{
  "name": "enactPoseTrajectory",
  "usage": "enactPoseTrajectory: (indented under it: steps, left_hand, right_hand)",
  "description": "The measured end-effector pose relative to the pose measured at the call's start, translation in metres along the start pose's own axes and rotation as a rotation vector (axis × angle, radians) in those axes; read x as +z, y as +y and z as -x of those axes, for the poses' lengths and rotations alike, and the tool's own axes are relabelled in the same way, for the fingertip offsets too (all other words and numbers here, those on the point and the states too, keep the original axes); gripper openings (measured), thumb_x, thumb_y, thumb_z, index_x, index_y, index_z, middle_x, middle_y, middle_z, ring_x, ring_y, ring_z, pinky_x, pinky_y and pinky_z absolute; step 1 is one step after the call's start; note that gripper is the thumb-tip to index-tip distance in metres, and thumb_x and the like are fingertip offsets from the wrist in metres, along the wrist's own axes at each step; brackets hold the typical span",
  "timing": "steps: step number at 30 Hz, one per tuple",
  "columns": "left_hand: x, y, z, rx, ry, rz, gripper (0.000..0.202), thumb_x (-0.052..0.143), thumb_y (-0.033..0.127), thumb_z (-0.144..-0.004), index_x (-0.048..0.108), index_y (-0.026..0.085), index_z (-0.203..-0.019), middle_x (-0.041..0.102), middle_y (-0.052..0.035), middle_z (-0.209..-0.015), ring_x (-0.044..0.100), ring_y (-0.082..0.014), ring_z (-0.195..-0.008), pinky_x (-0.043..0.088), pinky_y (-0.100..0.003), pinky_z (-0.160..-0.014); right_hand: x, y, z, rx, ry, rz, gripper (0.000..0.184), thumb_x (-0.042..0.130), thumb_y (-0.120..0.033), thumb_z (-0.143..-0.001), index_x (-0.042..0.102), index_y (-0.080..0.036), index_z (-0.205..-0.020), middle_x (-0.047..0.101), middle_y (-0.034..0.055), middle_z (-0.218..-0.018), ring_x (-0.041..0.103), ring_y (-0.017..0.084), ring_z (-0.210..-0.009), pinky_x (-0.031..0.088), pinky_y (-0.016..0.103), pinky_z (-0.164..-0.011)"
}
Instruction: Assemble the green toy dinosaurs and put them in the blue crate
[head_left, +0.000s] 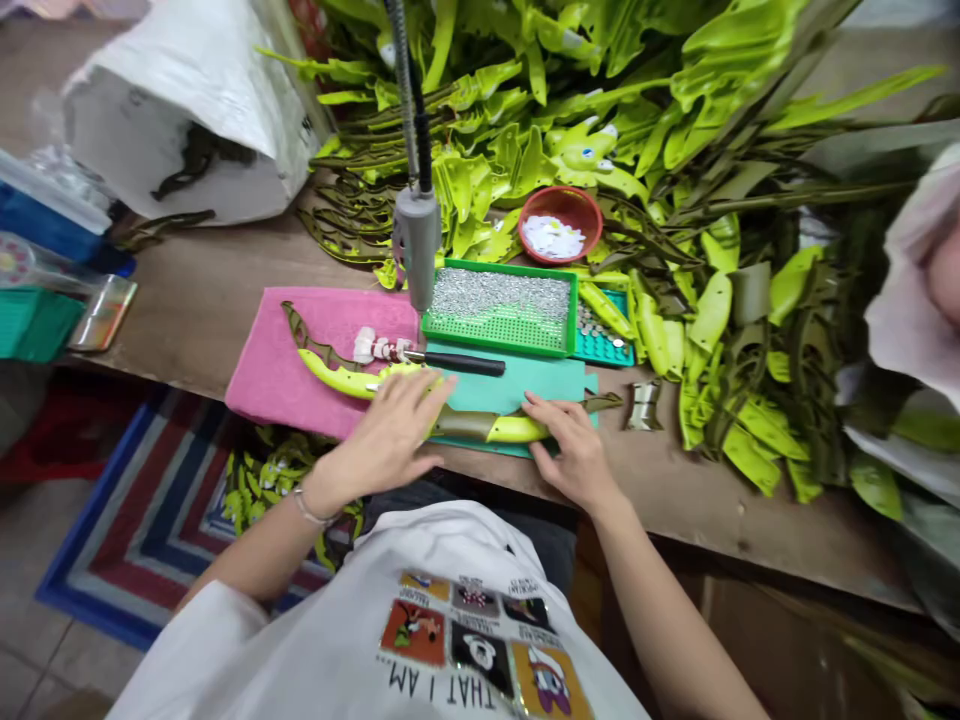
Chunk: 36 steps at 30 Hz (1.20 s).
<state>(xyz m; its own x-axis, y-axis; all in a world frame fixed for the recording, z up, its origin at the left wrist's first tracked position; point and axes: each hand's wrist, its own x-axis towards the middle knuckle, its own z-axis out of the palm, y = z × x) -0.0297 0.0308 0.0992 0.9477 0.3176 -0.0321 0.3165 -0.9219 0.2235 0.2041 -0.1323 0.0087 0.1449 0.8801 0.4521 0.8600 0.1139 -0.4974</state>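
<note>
Lime-and-olive artificial leaf (487, 428) lies across a teal foam mat (510, 385) at the bench's front edge, between the person's two bare hands and partly under them. The left hand (386, 430), with a thin bracelet (315, 513) at its wrist, is flat and open, not closed on anything; it rests on the lime end of a second leaf (337, 377), which runs toward 10 o'clock across a pink towel (337, 330). The right hand (577, 450) is also flat and open, its fingertips (536, 402) touching the first leaf's edge. Just above the hands at 12 o'clock, a black-handled tool (465, 363) lies with its tip among white pieces (371, 345). Further up stand a green tray of silver studs (499, 300) and a grey gooseneck device (416, 235). A red bowl of white scraps (561, 222) sits at 1 o'clock, a heap of loose leaves (712, 150) fills 2 to 3 o'clock, and a white sack (187, 125) slumps at 10 o'clock on the wooden bench (187, 295)
</note>
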Motion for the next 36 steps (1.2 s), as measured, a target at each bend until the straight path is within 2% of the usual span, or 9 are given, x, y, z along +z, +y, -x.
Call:
enactPoseTrajectory:
  steps: [3,6,13,18,22,24,28,32,36]
  left_hand:
    - [-0.009,-0.041,0.025,-0.210,-0.063,0.025,0.128,0.086,0.054,-0.063,0.008,0.016,-0.158,0.035,-0.0254,-0.155,0.031,-0.0452,-0.144,0.020,-0.065,-0.116]
    - [-0.005,-0.057,0.028,-0.200,-0.111,0.052,0.128,0.082,0.062,-0.063,0.008,0.016,-0.158,0.044,-0.0242,-0.149,0.040,-0.0432,-0.139,0.011,-0.069,-0.116]
    - [0.020,-0.018,0.001,-0.091,-0.013,0.033,0.105,0.076,0.054,-0.072,0.027,0.010,-0.154,0.053,-0.0239,-0.137,0.050,-0.0393,-0.127,0.022,-0.064,-0.115]
    - [0.013,-0.012,-0.031,-0.019,0.135,0.136,0.074,0.063,0.054,-0.088,0.040,0.014,-0.145,0.049,-0.0229,-0.141,0.048,-0.0358,-0.130,0.040,-0.056,-0.107]
    - [0.002,-0.015,-0.098,-0.021,0.195,0.106,0.026,0.043,0.022,-0.099,0.056,0.011,-0.119,0.060,-0.0155,-0.115,0.057,-0.0268,-0.109,0.049,-0.043,-0.095]
    - [0.005,-0.018,-0.139,-0.138,0.186,0.060,0.022,0.040,0.009,-0.095,0.059,0.009,-0.108,0.060,-0.0163,-0.109,0.057,-0.0269,-0.104,0.049,-0.042,-0.091]
    - [0.020,-0.031,-0.200,-0.385,0.195,0.076,0.029,0.039,0.000,-0.090,0.056,0.005,-0.112,0.058,-0.0232,-0.119,0.055,-0.0302,-0.112,0.045,-0.045,-0.095]
    - [0.031,-0.047,-0.219,-0.456,0.174,0.105,0.028,0.045,0.003,-0.090,0.055,0.003,-0.116,0.058,-0.0258,-0.123,0.055,-0.0321,-0.116,0.043,-0.047,-0.097]
    - [0.034,-0.055,-0.222,-0.458,0.149,0.146,0.028,0.050,0.005,-0.089,0.058,0.004,-0.117,0.062,-0.0237,-0.120,0.058,-0.0305,-0.113,0.044,-0.044,-0.096]
  right_hand:
    - [-0.001,-0.007,-0.006,-0.001,-0.055,0.050,0.053,0.057,-0.009,-0.075,0.060,-0.023,-0.126,0.074,0.0065,-0.116,0.060,0.028,-0.103,0.049,0.046,-0.089]
    - [-0.011,-0.010,-0.015,-0.001,-0.051,0.105,0.050,0.057,-0.009,-0.074,0.062,-0.023,-0.122,0.074,0.0051,-0.106,0.060,0.028,-0.101,0.045,0.044,-0.088]
    - [-0.055,0.024,-0.005,0.025,-0.042,0.251,0.049,0.054,-0.007,-0.073,0.065,-0.026,-0.117,0.072,0.0047,-0.105,0.060,0.028,-0.104,0.046,0.049,-0.093]
    - [-0.068,0.036,-0.016,0.020,-0.059,0.114,0.056,0.052,-0.008,-0.073,0.062,-0.028,-0.124,0.067,0.0091,-0.124,0.062,0.031,-0.117,0.052,0.054,-0.096]
    - [-0.046,0.044,-0.073,0.132,0.037,0.012,0.035,0.051,-0.013,-0.083,0.065,-0.024,-0.114,0.073,0.0088,-0.107,0.071,0.024,-0.094,0.059,0.043,-0.084]
    - [-0.026,0.054,-0.109,0.161,0.023,-0.029,0.030,0.050,-0.014,-0.083,0.065,-0.020,-0.108,0.074,0.0092,-0.101,0.071,0.022,-0.087,0.059,0.041,-0.080]
    - [0.015,0.076,-0.166,0.219,-0.076,0.000,0.032,0.049,-0.009,-0.078,0.061,-0.016,-0.107,0.074,0.0123,-0.098,0.070,0.024,-0.086,0.057,0.042,-0.084]
    - [0.037,0.085,-0.188,0.217,-0.193,0.170,0.035,0.048,-0.007,-0.075,0.060,-0.014,-0.107,0.074,0.0166,-0.099,0.068,0.029,-0.091,0.054,0.042,-0.083]
    - [0.042,0.087,-0.193,0.208,-0.172,0.272,0.032,0.047,-0.008,-0.076,0.060,-0.017,-0.104,0.073,0.0158,-0.095,0.065,0.029,-0.085,0.050,0.039,-0.075]
